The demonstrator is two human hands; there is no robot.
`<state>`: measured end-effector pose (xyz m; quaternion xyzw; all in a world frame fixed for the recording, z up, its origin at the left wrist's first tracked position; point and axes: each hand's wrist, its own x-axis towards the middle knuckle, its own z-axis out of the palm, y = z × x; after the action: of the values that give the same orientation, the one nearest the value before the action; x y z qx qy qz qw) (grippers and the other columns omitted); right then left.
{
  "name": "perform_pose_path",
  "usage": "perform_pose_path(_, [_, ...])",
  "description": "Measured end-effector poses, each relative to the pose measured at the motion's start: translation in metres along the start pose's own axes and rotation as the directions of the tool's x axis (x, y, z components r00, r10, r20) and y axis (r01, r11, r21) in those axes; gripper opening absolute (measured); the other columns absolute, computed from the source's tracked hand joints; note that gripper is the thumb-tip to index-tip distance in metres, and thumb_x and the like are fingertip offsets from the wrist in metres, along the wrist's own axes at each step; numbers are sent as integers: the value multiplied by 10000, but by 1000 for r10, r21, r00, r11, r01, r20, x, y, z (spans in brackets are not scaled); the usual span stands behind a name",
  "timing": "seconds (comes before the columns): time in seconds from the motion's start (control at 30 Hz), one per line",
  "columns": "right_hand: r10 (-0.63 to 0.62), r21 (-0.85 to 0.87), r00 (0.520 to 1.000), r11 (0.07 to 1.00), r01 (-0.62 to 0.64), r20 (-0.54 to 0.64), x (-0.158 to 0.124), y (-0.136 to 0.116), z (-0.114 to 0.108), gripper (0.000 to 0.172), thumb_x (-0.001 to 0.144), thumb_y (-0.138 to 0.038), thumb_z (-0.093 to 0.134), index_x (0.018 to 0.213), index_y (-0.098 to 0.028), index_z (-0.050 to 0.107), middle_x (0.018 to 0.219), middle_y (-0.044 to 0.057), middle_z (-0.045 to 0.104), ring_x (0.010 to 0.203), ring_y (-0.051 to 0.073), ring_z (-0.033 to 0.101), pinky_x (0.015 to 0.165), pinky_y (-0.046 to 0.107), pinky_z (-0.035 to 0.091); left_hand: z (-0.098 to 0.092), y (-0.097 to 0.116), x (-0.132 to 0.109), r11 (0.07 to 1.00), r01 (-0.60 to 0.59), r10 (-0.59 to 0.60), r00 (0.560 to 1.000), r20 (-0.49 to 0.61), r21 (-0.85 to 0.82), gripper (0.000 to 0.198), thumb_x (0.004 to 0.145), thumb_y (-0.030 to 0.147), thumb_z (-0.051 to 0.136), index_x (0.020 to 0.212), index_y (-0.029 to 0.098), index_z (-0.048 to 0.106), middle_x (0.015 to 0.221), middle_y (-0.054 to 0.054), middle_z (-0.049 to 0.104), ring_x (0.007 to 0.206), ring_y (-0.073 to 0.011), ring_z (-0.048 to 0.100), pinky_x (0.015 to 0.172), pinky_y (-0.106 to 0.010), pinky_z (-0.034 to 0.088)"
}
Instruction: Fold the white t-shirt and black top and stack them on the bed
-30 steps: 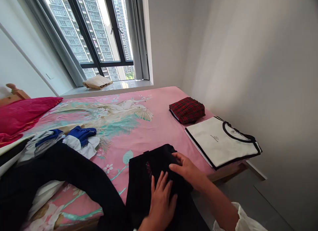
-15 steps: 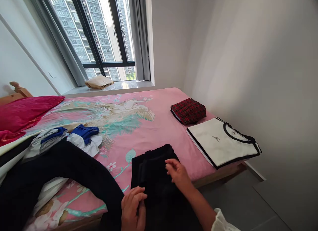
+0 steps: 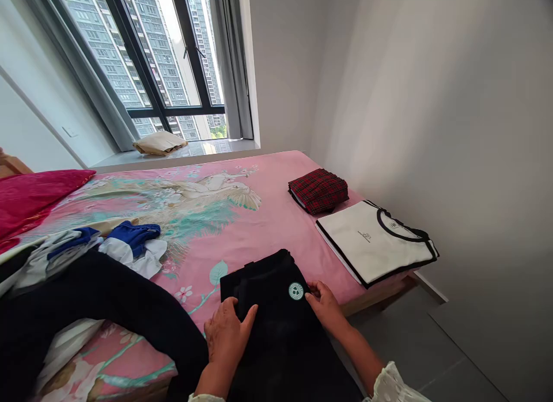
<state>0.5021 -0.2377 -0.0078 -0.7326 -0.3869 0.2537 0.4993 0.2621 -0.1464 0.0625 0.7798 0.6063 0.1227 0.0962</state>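
Observation:
A black folded garment [image 3: 268, 298] with a round green-and-white badge [image 3: 296, 291] lies at the near edge of the pink bed [image 3: 276, 223]. My left hand [image 3: 227, 333] rests on its left side, fingers together and thumb spread, gripping the fabric edge. At the garment's right edge my right hand [image 3: 323, 303] pinches the fabric just beside the badge. Both hands hold the same garment.
A folded white T-shirt with black trim [image 3: 374, 246] and a folded red plaid item [image 3: 318, 190] lie at the bed's right edge. A heap of dark, white and blue clothes [image 3: 86, 264] covers the left. A red pillow [image 3: 38, 194] and a window sill [image 3: 173, 154] are beyond.
The black garment has been turned or folded so its round badge now faces up. My left hand moved up onto its left edge and my right hand shifted to its right edge.

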Motion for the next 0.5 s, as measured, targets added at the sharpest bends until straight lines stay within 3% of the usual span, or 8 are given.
perform_pose_path(0.2, [37, -20, 998, 999, -36, 49, 8, -2, -1, 363, 733, -344, 568, 1050, -166, 569, 1031, 108, 645, 992, 244, 606, 890, 361, 474, -5, -8, 15, 982, 112, -85, 981, 173, -149, 301, 814, 455, 425, 875, 204, 579, 886, -70, 649, 917, -279, 606, 830, -422, 390])
perform_pose_path(0.33, [121, -74, 987, 991, -114, 102, 15, 0, -1, 484, 735, -403, 579, 1136, -136, 536, 1085, 124, 630, 979, 234, 614, 878, 361, 471, 8, -24, 18, 978, 64, -58, 998, 35, -201, 285, 762, 440, 503, 847, 180, 579, 900, -90, 609, 967, -277, 574, 911, -394, 397])
perform_pose_path(0.4, [159, -100, 978, 984, -146, 134, 20, -2, 0, 530, 707, -424, 615, 1148, -140, 538, 1095, 121, 632, 968, 235, 618, 871, 364, 468, 15, -31, 18, 982, 84, -93, 995, -46, -168, 362, 722, 439, 556, 934, 146, 567, 998, -129, 593, 1060, -306, 531, 968, -426, 368])
perform_pose_path(0.5, [198, -36, 958, 980, -195, 205, 29, -8, 1, 498, 643, -373, 681, 1080, -156, 579, 1039, 93, 662, 981, 239, 616, 883, 361, 453, 18, -40, 25, 947, 207, -213, 977, 2, -245, 610, 654, 477, 622, 1122, 109, 489, 1113, -177, 580, 1109, -339, 521, 927, -460, 416])
